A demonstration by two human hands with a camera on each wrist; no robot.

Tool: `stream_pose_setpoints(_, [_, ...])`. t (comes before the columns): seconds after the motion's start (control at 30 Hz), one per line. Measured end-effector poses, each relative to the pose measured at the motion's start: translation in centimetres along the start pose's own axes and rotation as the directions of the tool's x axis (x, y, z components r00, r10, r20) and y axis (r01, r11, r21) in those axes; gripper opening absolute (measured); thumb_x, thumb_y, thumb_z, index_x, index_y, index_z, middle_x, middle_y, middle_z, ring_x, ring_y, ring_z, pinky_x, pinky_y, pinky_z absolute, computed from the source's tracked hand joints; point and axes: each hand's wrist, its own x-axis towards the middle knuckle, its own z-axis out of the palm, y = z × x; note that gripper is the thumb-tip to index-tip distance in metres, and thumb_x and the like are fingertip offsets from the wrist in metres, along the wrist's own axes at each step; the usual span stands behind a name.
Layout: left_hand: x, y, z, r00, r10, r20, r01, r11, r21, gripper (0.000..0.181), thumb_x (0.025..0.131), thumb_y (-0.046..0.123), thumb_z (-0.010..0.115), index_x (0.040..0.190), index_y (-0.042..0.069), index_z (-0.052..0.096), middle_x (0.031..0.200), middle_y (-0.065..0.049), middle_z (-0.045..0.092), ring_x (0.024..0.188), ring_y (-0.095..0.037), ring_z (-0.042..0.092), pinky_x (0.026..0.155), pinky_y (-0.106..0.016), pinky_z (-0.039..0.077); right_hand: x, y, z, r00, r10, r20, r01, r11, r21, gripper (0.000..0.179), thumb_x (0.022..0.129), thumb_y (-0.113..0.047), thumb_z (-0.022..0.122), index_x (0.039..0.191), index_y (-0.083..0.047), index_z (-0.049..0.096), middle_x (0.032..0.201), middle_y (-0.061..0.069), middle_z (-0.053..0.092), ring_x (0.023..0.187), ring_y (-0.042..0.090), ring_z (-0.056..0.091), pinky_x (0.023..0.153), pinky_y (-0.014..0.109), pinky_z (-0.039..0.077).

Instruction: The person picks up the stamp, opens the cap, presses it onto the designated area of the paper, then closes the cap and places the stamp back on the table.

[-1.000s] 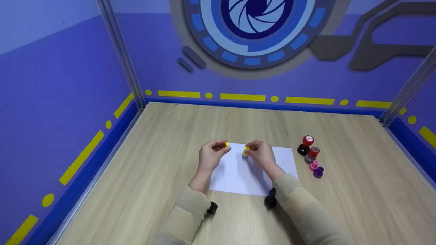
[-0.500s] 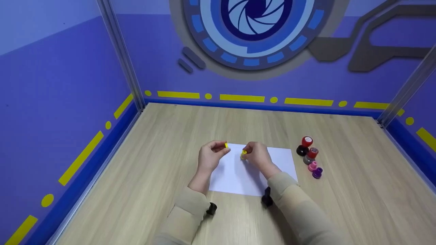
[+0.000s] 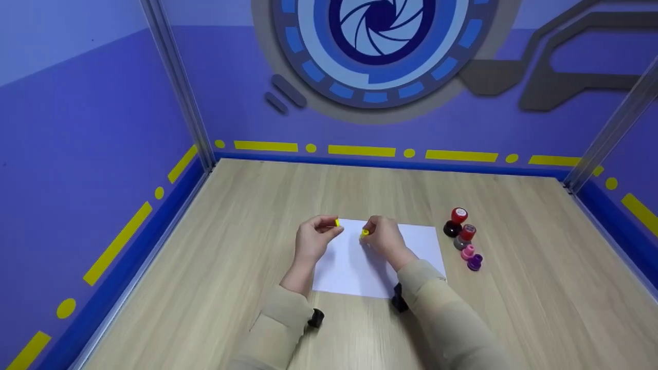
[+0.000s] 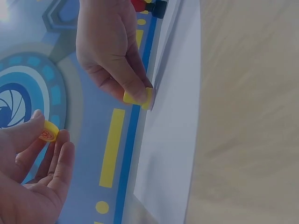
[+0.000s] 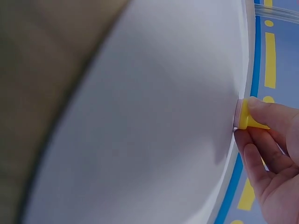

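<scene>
In the head view my left hand pinches a small yellow cap above the paper's far left corner. A red flower print shows on the face of this cap in the left wrist view. My right hand grips a yellow stamp by its handle between thumb and fingers. The right wrist view has that stamp with its pale base at the surface of the white paper. No mark shows on the paper.
To the right of the sheet stand several stamps: a red and black one, a red and grey one, a pink one and a purple one. Blue printed walls border the wooden table.
My right hand has lowered the yellow stamp onto the paper and shifted it slightly left. The left hand has kept its pinch on the cap. The head view has tilted slightly.
</scene>
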Motion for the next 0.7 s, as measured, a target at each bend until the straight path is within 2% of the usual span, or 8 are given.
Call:
stream_pose_setpoints(0.33, [0.05,0.16,0.05,1.000,-0.019,-0.011,0.019,1.000,-0.005,0.026,0.086,0.004,0.082,0.111,-0.001,0.077,0.105,-0.016,0.077,0.090,-0.016,0.072,0.081,-0.023,0.061,0.16,-0.58,-0.32,0.999,0.036,0.040,-0.035,0.999,-0.026,0.016,0.086,0.000,0.080,0.097,-0.006,0.070,0.097,0.010,0.071,0.084,0.020,0.061,0.075,0.031,0.056])
stream_pose_setpoints(0.7, [-0.03,0.08,-0.03,1.000,-0.022,-0.011,0.022,1.000,0.009,0.027,0.088,0.005,0.081,0.112,-0.002,0.075,0.107,-0.016,0.076,0.091,-0.016,0.071,0.083,-0.025,0.062,0.00,-0.71,-0.03,0.999,0.037,0.022,-0.037,0.999,-0.033,0.016,0.086,0.000,0.079,0.098,-0.005,0.070,0.097,0.010,0.071,0.085,0.021,0.062,0.080,0.035,0.058])
